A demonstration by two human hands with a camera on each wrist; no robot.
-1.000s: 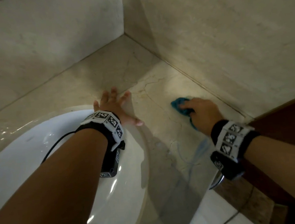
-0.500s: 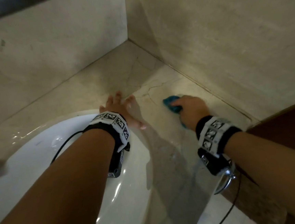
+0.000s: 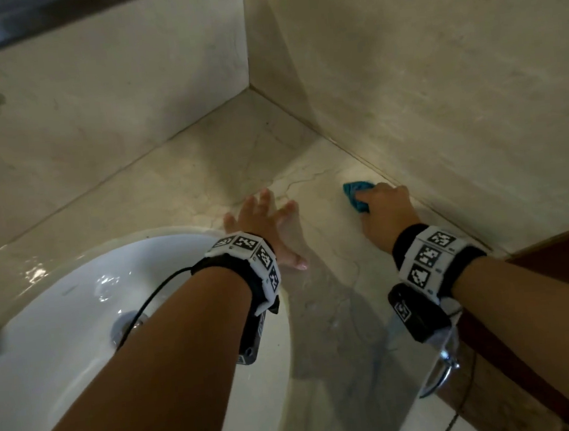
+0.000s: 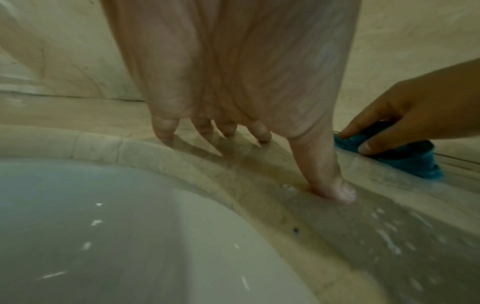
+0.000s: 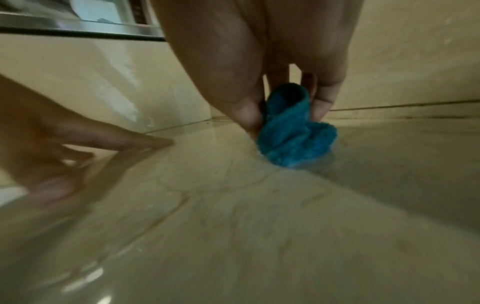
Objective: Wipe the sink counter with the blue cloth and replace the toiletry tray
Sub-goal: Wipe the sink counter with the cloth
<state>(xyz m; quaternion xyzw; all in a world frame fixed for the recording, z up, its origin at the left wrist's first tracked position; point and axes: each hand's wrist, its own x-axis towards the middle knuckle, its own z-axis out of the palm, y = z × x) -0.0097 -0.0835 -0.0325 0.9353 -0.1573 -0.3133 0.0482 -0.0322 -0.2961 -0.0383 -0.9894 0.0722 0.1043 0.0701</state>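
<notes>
The blue cloth (image 3: 355, 195) (image 5: 293, 133) (image 4: 405, 156) is bunched on the beige marble counter (image 3: 333, 273) close to the right wall. My right hand (image 3: 384, 206) (image 5: 288, 107) grips it with thumb and fingers curled round it and presses it to the stone. My left hand (image 3: 263, 224) (image 4: 259, 144) lies flat with spread fingers on the counter just past the sink rim, left of the cloth. The toiletry tray is not in view.
A white oval sink (image 3: 63, 337) with a metal drain (image 3: 127, 327) fills the lower left. Marble walls (image 3: 436, 81) meet in the corner behind the counter. A dark wooden edge (image 3: 555, 260) and a metal handle (image 3: 441, 373) lie at the right. The counter is wet.
My right hand slid the cloth left toward the left hand, then back to the right and toward the wall. The left hand stayed planted on the counter.
</notes>
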